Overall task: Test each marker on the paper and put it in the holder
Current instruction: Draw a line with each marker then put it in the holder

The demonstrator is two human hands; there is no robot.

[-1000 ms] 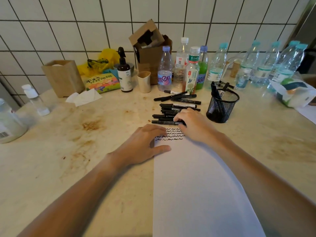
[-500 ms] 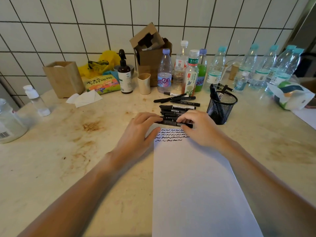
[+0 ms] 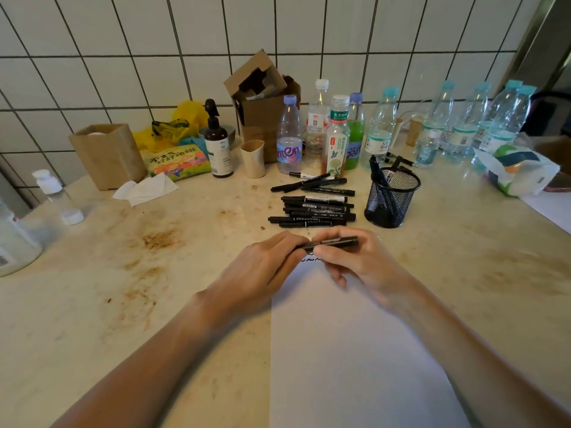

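marker gripped by both hands — left hand, right hand — above the paper's far edge; uncapping probably underway, next comes a test stroke.

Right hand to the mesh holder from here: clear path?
Probably yes. The right hand grips the marker with the left hand; the mesh holder stands just beyond it, nothing between.
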